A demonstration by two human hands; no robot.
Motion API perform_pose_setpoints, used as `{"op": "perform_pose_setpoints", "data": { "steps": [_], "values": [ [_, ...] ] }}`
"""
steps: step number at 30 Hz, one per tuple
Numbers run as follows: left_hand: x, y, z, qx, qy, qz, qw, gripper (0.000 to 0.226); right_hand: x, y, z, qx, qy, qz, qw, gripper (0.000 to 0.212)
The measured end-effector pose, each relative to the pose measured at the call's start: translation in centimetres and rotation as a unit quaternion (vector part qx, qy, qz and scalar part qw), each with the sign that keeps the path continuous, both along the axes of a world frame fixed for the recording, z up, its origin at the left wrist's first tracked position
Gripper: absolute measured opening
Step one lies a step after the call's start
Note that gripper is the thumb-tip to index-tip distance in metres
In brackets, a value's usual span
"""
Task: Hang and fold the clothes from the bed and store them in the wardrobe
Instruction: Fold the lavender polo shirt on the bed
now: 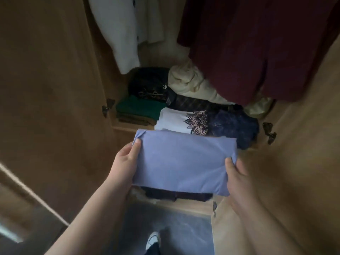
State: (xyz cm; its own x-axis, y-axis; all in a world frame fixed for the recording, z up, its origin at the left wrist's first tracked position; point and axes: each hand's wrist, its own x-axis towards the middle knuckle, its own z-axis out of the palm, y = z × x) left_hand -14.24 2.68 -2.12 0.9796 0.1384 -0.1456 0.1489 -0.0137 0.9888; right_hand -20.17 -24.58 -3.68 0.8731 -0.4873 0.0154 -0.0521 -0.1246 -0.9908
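Bare forearms are filling the lower frame at 7 and 5 o'clock, each ending in a hand. The left hand (127, 159) is gripping the left edge of a folded lilac top (184, 162), with its thumb lying on the upper face near the far corner and its other fingers hidden beneath. The right hand (237, 173) is grasping the right edge the same way, thumb on top.

The lilac top is sitting flat at the middle of the view, held in front of the open wardrobe. Just beyond it at 12 o'clock, a white tee with a mandala print (176, 120) is lying folded on the wardrobe shelf (128, 128). Whether the top's far edge is touching that tee is unclear. A dark blue folded garment (233, 129) is resting at 1 o'clock and a green folded stack (136, 107) at 11 o'clock, with a black printed garment (147, 83) and a cream bundle (189, 80) lying farther back.

A maroon garment (257, 43) is hanging at 1 o'clock and a white buttoned one (119, 34) at 11 o'clock. Dark folded clothes (174, 195) are showing under the top's near edge at 6 o'clock. Below those, a white shoe (152, 240) is standing on the grey floor (184, 232).
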Motion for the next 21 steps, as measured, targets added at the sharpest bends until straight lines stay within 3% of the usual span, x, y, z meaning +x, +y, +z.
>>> {"op": "perform_pose_setpoints", "data": {
  "steps": [2,6,8,11,17,21],
  "values": [
    [5.9,-0.6,-0.7,0.018,0.005,-0.026,0.999,0.038,5.1,-0.7,-0.4,-0.021,0.012,-0.011,1.000,0.014],
    [17.3,-2.0,-1.4,0.086,-0.023,-0.058,0.994,0.034,15.7,-1.2,-0.8,-0.057,0.052,-0.021,0.997,0.027],
    [22.7,-3.0,-1.8,0.140,-0.031,-0.060,0.988,0.044,20.8,-1.7,-1.3,-0.106,0.069,-0.020,0.992,0.025],
    [29.7,-5.0,-2.2,0.175,-0.019,-0.064,0.982,0.048,27.3,-3.1,-1.8,-0.197,0.101,-0.042,0.974,0.041],
    [37.6,-7.8,-3.6,0.180,0.021,-0.069,0.981,0.045,34.8,-5.4,-1.6,-0.311,0.165,-0.058,0.934,0.030],
    [38.4,-8.0,-5.9,0.245,0.051,-0.094,0.964,0.035,35.9,-6.6,-5.1,-0.374,0.232,-0.058,0.896,0.047]
  ]
}}
